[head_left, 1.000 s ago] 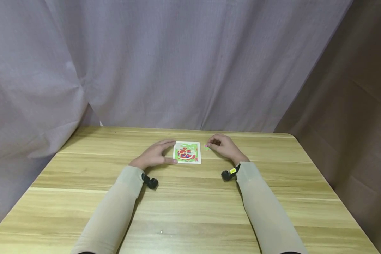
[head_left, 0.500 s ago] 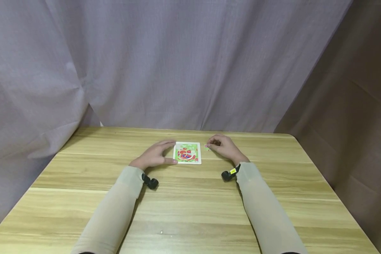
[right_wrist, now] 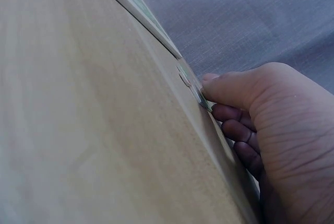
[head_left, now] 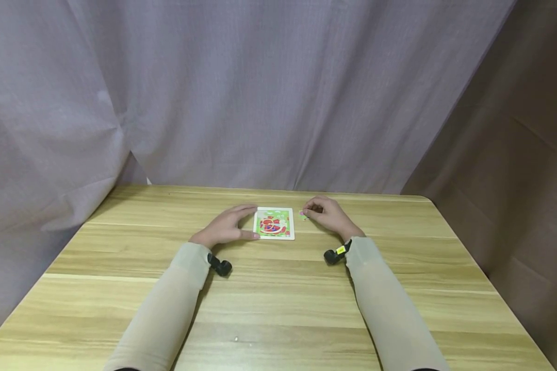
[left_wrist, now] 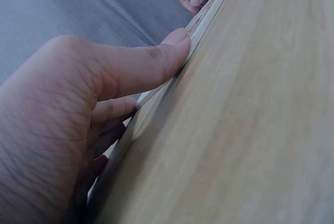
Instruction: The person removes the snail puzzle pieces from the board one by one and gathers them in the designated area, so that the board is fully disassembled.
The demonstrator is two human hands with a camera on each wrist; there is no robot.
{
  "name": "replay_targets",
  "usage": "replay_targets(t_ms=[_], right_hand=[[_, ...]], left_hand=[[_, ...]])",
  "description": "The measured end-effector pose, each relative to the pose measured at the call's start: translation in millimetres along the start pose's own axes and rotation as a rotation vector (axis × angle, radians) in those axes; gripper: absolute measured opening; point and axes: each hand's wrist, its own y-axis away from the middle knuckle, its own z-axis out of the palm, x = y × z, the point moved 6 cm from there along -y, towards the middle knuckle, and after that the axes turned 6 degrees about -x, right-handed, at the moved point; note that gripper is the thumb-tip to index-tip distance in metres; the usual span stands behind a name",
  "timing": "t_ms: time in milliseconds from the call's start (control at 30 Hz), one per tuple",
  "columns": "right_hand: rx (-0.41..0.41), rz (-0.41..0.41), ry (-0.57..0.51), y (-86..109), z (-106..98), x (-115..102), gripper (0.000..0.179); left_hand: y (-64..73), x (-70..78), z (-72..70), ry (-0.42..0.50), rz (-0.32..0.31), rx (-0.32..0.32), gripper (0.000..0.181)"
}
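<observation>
- Wood-grain counter (head_left: 278, 304) is seen from the head view, with the puzzle board (head_left: 273, 223) lying flat near its far middle; the board is steadied by the left hand (head_left: 225, 226), fingers straight along its left edge and thumb at the near corner. A small green puzzle piece (head_left: 302, 215) lies just right of the board and is pinched by the right hand (head_left: 329, 215). Grey-purple curtain (head_left: 260, 93) is hung behind, a brown one at the right.
- From the left wrist view, the thumb (left_wrist: 141, 67) is pressed flat against the board's rim (left_wrist: 201, 20); this bracing is best kept firm.
- From the right wrist view, the piece (right_wrist: 193, 85) is held at the fingertips, low on the counter; it should probably be lifted level before being fitted.
</observation>
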Motion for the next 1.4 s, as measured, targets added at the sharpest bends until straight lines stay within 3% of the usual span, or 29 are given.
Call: replay_targets(t_ms=[267, 500, 767, 933, 1400], right_hand=[[0.006, 0.003, -0.003, -3.3, 0.4, 1.2, 0.019], [0.099, 0.029, -0.130, -14.4, 2.4, -20.6, 0.026], [-0.061, -0.101, -0.055, -43.9, 42.5, -69.1, 0.028], [-0.136, -0.164, 0.019, -51.5, 59.2, -80.9, 0.024], [-0.129, -0.205, 0.110, -54.9, 64.5, -84.0, 0.021]], left_hand=[[-0.7, -2.0, -0.8, -0.004, 0.001, 0.003, 0.099], [0.7, -4.5, -1.2, -0.007, -0.004, -0.002, 0.099], [0.5, -3.8, 1.7, -0.003, -0.005, -0.007, 0.099], [-1.6, -1.2, 5.8, 0.008, -0.004, -0.013, 0.099], [-2.1, -0.6, 0.1, 0.023, -0.027, -0.005, 0.098]])
